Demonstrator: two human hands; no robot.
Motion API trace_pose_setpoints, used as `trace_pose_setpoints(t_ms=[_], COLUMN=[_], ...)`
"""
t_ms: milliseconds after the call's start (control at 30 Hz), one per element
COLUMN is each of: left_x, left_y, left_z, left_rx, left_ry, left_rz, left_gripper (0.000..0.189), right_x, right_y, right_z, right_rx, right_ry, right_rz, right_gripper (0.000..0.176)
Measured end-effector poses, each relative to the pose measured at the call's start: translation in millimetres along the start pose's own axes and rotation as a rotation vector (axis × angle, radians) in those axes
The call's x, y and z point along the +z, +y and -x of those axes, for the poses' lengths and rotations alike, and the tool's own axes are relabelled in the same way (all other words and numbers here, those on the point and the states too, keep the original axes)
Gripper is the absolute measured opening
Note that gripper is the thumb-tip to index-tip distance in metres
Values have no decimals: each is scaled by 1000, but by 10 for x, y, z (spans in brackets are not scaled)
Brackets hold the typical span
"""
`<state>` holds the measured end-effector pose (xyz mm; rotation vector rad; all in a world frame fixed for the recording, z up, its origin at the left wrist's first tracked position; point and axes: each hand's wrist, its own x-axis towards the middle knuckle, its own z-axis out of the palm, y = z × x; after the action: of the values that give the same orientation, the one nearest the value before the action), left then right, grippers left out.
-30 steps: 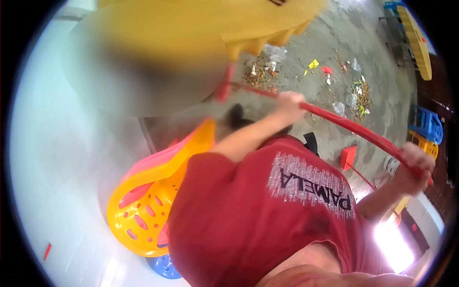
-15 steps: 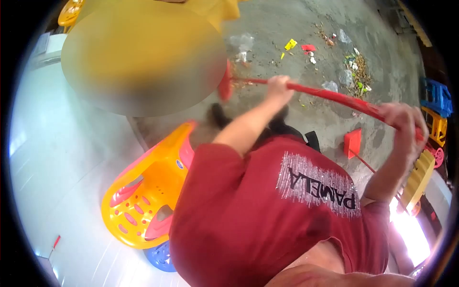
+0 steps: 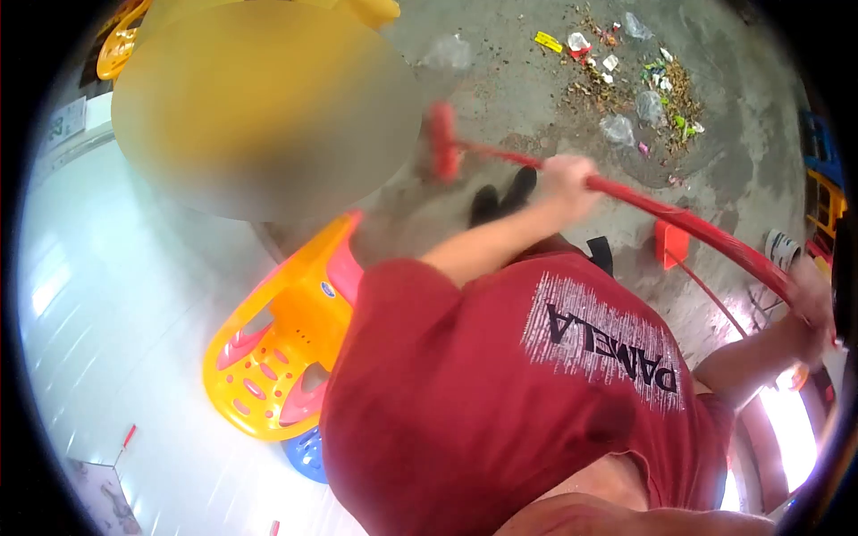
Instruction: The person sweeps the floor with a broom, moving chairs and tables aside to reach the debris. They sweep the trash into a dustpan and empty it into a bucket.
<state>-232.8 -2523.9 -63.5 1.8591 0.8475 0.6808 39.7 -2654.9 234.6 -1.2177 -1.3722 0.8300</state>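
Observation:
My left hand [image 3: 569, 189] is closed around the middle of a long red broom handle [image 3: 693, 228]. Farther up the same handle, near the right edge of the view, my right hand [image 3: 809, 295] grips its upper end, slightly blurred. At the far end, the red broom head [image 3: 442, 143] is low over the concrete floor, left of my dark shoes [image 3: 505, 196]; it is smeared by motion. Beyond the broom lies a scattered heap of litter [image 3: 675, 98], with brown bits, clear plastic and paper scraps. A yellow wrapper [image 3: 548, 42] lies at its left.
A red long-handled dustpan [image 3: 672, 244] stands to my right. On my left are a yellow and pink plastic chair [image 3: 286, 339], a blue stool [image 3: 308, 454] and a white tabletop [image 3: 152, 304]. More plastic seats [image 3: 827, 201] line the right edge. A blurred oval hides the upper left.
Both hands have moved right and lower in view with the broom handle, the right hand farthest. The broom head shows slightly farther right. The camera view has shifted too.

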Motion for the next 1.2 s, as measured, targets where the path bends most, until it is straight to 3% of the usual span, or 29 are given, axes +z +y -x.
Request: trace_pose_setpoints(t_ms=[33,67,133,200,233,400,500,533,633,667,733,767,800,900,967,1000,1033,1100,1133,1200], left_x=[-169,-323,-569,-684,-611,316,860,978,1253,1332,1198,1151,1073,640,127,-119,-430,-1035,-1342,-1810], left_y=[-219,-404,-866,-1152,-1134,-501,-66,50,270,323,529,546,537,25,-499,-864,-1080,-1585,-1951,-2703], left_z=[252,488,981,1220,1182,415,23,-84,-330,-381,-400,-373,-353,-263,-170,-91,-55,-1,4,-83], left_rx=[-77,-149,-295,-368,-318,-50,51,51,155,199,233,250,267,183,32,4,-151,-162,-284,-428], left_ry=[-11,8,-15,-70,-37,28,24,-41,-159,-191,-157,-126,-93,8,-76,-46,-74,23,8,277], left_rz=[-46,-147,-309,-359,-360,-116,53,102,204,236,208,148,87,-105,-440,-500,-571,-646,-678,-270], left_gripper=[32,36,44,42,42,39,38,35,27,25,22,22,22,39,42,42,42,40,29,25], right_x=[112,685,1168,1599,1595,1226,753,741,929,589,175,45,-206,-794,35,315,571,1153,1450,2045], right_y=[185,468,653,819,735,-278,-723,-779,-848,-816,-889,-820,-693,279,670,901,1268,1697,1912,2333], right_z=[152,262,65,1,-14,-107,-30,-41,-217,-94,147,253,459,1049,482,248,166,-178,-348,-696], right_rx=[115,239,458,479,436,282,339,253,-177,-240,-298,-304,-109,416,558,514,443,435,417,328], right_ry=[43,260,70,8,43,222,-38,-56,139,62,125,228,266,441,375,262,174,17,-27,-29], right_rz=[39,131,93,-207,-190,262,255,305,616,352,262,64,-46,-215,100,-97,-120,-305,-353,-449], right_gripper=[17,15,12,13,14,18,14,15,30,30,31,29,23,15,16,16,16,17,16,14])
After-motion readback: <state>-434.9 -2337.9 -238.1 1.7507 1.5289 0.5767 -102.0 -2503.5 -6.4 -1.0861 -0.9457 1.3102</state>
